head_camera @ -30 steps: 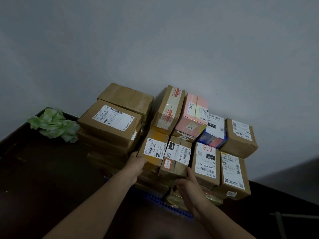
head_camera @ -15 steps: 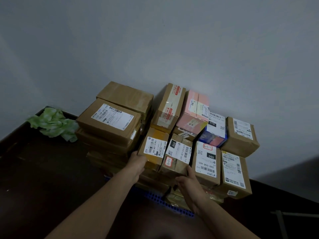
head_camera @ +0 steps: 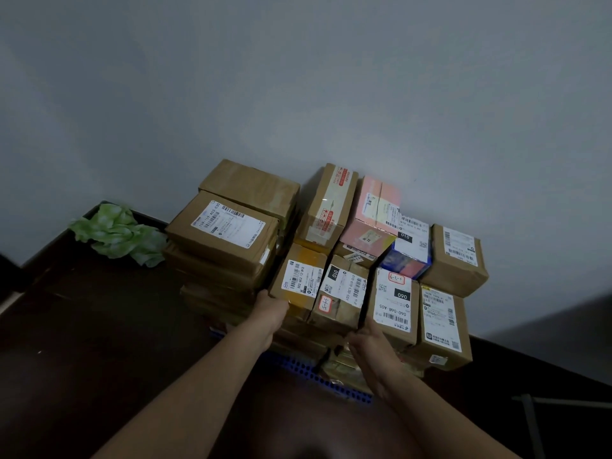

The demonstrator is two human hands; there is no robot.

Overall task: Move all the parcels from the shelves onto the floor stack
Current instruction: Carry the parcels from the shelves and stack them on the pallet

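On the floor stack (head_camera: 218,286), the left hand (head_camera: 272,308) grips a corner of the yellow-taped parcel (head_camera: 299,281). The right hand (head_camera: 372,347) meets the 010 parcel (head_camera: 344,291) from below, its fingers too dark to tell. I'd press both flush against their neighbours before releasing.

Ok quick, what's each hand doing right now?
Left hand: grips the near-left corner of the yellow-taped brown cardboard box.
Right hand: touches the brown cardboard box with the black 010 label; grip cannot be told.
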